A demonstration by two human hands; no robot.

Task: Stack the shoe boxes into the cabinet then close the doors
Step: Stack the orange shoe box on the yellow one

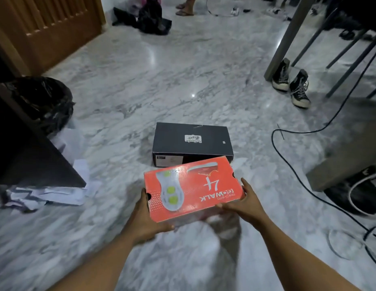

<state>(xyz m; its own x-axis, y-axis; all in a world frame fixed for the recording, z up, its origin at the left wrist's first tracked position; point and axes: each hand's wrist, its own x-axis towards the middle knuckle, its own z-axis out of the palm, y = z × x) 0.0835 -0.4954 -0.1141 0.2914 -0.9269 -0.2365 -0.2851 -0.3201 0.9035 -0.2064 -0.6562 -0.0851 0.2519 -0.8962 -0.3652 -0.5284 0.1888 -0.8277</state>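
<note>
An orange shoe box (193, 187) with a printed sole and "GO WALK 4" on its lid is held above the marble floor. My left hand (148, 220) grips its left end and near corner. My right hand (243, 201) grips its right end. Just beyond it a dark navy shoe box (192, 141) lies flat on the floor, lid up. A dark cabinet panel (29, 148) juts in at the left edge; its inside is hidden.
Crumpled white paper (54, 192) lies by the panel, and a black bin bag (46, 101) behind it. Black sneakers (292, 87) stand by table legs (288, 38) at right. Black cables (292, 162) cross the floor. A wooden door (46, 24) at the back left; a person's feet (185, 9) far off.
</note>
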